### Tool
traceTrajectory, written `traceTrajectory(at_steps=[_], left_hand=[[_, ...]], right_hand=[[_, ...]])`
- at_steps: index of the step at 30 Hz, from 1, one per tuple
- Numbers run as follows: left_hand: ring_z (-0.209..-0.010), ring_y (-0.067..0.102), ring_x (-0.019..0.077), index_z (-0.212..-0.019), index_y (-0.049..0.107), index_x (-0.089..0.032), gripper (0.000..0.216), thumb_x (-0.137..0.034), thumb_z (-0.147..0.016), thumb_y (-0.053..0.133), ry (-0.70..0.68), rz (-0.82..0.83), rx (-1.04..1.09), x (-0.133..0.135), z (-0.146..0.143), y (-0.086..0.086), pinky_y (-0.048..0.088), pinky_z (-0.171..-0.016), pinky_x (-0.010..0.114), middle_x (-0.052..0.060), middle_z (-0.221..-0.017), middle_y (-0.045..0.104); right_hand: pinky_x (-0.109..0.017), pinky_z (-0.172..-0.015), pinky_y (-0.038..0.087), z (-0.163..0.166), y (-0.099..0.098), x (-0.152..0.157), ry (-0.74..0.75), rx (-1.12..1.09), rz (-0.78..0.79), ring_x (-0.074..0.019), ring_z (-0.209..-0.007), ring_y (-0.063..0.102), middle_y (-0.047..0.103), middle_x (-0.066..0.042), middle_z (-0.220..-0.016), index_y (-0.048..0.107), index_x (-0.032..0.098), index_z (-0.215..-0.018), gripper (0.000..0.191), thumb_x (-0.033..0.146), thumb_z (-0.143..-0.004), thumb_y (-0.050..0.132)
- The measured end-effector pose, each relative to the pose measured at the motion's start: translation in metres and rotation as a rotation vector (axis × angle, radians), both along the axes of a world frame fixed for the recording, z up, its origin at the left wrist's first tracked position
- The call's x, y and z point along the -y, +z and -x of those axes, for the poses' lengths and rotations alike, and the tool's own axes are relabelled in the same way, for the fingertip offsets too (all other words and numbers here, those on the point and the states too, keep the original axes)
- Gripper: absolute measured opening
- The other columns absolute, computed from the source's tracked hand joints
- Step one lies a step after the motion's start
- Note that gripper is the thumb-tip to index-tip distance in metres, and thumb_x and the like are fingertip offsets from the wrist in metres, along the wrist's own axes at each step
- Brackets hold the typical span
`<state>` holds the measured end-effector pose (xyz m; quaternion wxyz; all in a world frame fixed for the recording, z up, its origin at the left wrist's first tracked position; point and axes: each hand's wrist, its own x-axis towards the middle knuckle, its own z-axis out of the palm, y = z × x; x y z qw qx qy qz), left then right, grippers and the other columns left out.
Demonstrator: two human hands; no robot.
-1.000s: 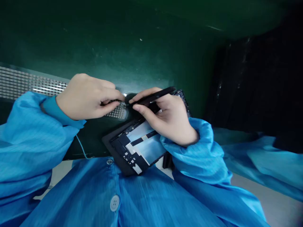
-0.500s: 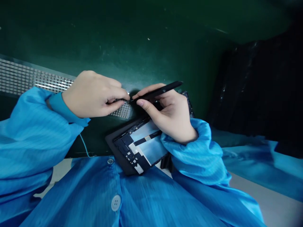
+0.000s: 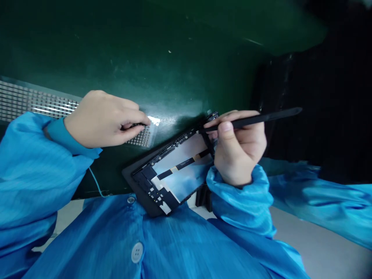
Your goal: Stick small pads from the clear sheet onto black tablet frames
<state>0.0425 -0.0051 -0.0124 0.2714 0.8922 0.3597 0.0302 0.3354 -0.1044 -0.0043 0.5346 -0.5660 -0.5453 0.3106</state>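
The left hand (image 3: 101,120) pinches the gridded strip (image 3: 37,102) at the green mat's (image 3: 174,58) left edge. The right hand (image 3: 238,151) grips a black pick (image 3: 255,118), its tip at the far corner of the open tablet frame (image 3: 180,170) (overhanging the mat's near edge); whether anything is placed there is too small to tell.

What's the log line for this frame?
left hand: pinching grid sheet | right hand: holding black stylus, tip at tablet frame corner

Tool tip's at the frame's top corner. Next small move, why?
Probably ease the thin black tool down onto the far corner of the black rectangular frame: the right hand poises its tip there, while the left hand pinches the silvery gridded sheet. Whether the tip carries anything: unclear.
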Motion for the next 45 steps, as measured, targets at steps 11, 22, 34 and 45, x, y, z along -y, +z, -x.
traceTrajectory(at_steps=[11, 22, 34, 45], left_hand=[[-0.097, 0.078, 0.0237, -0.12, 0.089, -0.03, 0.051, -0.055, -0.108, 0.047, 0.03, -0.016, 0.106, 0.0, 0.005, -0.006, 0.059, -0.107, 0.047, 0.0, -0.089, 0.076], [-0.102, 0.074, 0.026, -0.119, 0.087, -0.022, 0.049, -0.047, -0.107, 0.047, 0.018, 0.036, 0.077, 0.001, 0.001, 0.001, 0.053, -0.105, 0.046, 0.004, -0.092, 0.075], [-0.112, 0.076, 0.0291, -0.12, 0.088, -0.021, 0.038, -0.038, -0.104, 0.057, 0.072, 0.141, 0.0, 0.0, -0.009, 0.012, 0.053, -0.115, 0.053, 0.0, -0.085, 0.072], [-0.058, 0.041, 0.0201, -0.099, 0.075, -0.024, 0.069, -0.078, -0.107, 0.033, 0.246, -0.074, -0.149, 0.049, -0.013, 0.038, 0.037, -0.071, 0.037, 0.003, -0.068, 0.045]], right_hand=[[-0.045, -0.083, 0.069, -0.008, -0.016, 0.014, 0.069, 0.243, -0.095, -0.0222, -0.095, 0.081, 0.076, -0.002, -0.104, 0.071, 0.03, -0.118, 0.007, 0.028, -0.111, 0.07], [-0.041, -0.101, 0.071, 0.033, 0.02, -0.019, 0.461, 0.313, 0.15, -0.0231, -0.108, 0.086, 0.089, -0.003, -0.116, 0.081, 0.026, -0.114, 0.009, 0.033, -0.108, 0.08], [-0.042, -0.107, 0.069, 0.043, 0.008, -0.026, 0.472, 0.334, 0.183, -0.0234, -0.111, 0.085, 0.09, -0.005, -0.118, 0.083, 0.023, -0.112, 0.009, 0.031, -0.108, 0.079], [-0.032, -0.064, 0.061, -0.04, 0.022, 0.048, -0.11, -0.071, 0.169, -0.0185, -0.075, 0.073, 0.079, -0.001, -0.091, 0.073, 0.028, -0.102, 0.023, 0.05, -0.103, 0.083]])
